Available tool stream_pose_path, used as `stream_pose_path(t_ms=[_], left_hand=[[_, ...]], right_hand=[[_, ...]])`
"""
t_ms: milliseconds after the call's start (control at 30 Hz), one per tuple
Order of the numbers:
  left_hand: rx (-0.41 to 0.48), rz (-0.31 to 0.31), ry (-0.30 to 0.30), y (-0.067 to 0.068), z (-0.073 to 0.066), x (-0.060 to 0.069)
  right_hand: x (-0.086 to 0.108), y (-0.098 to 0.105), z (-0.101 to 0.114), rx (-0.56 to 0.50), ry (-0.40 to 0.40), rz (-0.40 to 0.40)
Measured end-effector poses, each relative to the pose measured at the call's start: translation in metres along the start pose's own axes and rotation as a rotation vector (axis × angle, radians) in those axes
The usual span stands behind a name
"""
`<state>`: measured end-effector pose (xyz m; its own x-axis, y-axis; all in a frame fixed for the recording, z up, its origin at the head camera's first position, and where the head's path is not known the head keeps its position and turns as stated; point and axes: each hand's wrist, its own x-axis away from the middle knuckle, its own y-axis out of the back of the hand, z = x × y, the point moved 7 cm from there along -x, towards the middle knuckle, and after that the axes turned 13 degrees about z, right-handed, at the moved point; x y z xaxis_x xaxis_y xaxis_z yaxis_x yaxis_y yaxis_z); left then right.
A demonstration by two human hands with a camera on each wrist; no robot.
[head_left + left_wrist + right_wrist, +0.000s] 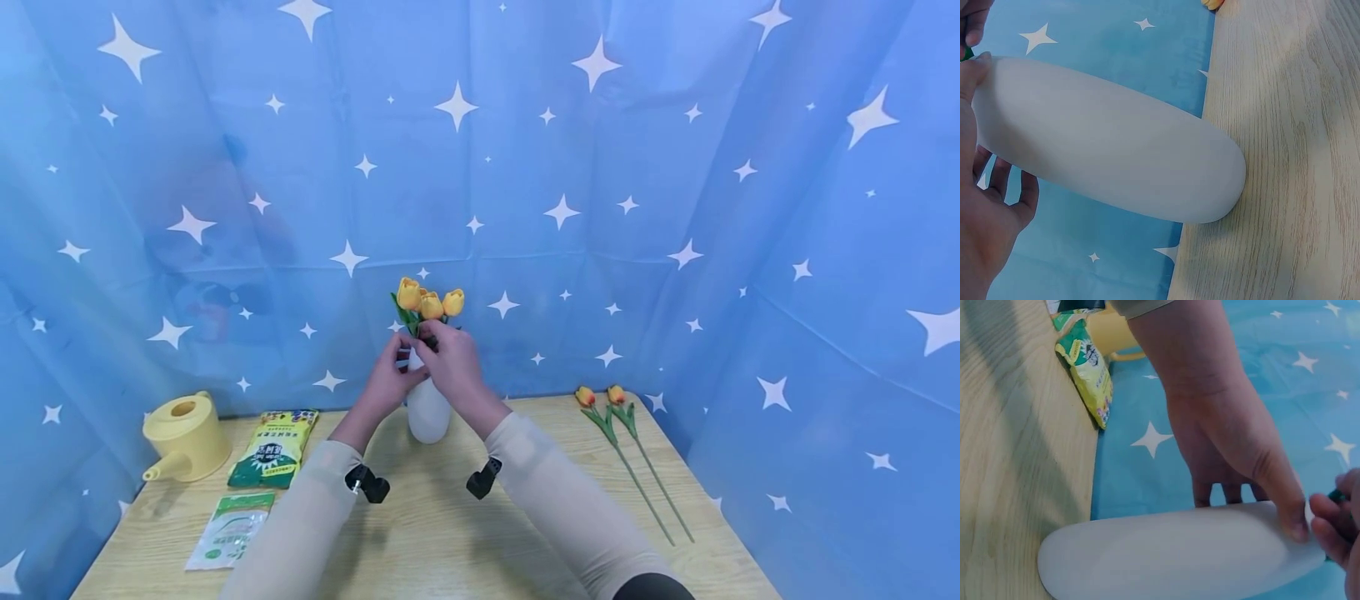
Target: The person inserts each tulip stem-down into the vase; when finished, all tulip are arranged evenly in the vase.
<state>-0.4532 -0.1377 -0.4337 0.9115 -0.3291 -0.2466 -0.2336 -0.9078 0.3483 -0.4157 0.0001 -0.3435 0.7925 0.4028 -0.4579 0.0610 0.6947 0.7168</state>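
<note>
Before blue star-printed fabric point(525, 150), your left hand point(384, 385) grips a rounded white vase point(429, 414); your right hand point(458, 364) pinches green tulip stems point(1335, 495).

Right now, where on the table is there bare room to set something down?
The table is bare in front of the vase, between the sleeves, and between the right sleeve and the loose tulips. It is crowded at left, with the can, yellow bag and white packet, and at the vase's neck, where the hands are.
</note>
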Motion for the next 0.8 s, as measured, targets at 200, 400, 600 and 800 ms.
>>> stream_pose_path(t_ms=[200, 400, 600, 800], left_hand=[[-0.002, 0.001, -0.012, -0.0001, -0.0019, -0.0008], [0.0, 0.005, -0.018, -0.0005, -0.0032, -0.0003], [0.004, 0.01, -0.03, -0.001, -0.0034, -0.0006], [0.015, 0.003, -0.038, 0.0, -0.0022, -0.0014]], right_hand=[[0.0008, -0.0055, -0.002, 0.076, -0.065, 0.018], [0.0049, -0.0052, -0.0046, 0.018, -0.061, -0.06], [0.0055, -0.0062, -0.0045, 0.06, -0.049, -0.079], [0.0022, -0.0075, -0.0043, 0.149, -0.092, -0.015]])
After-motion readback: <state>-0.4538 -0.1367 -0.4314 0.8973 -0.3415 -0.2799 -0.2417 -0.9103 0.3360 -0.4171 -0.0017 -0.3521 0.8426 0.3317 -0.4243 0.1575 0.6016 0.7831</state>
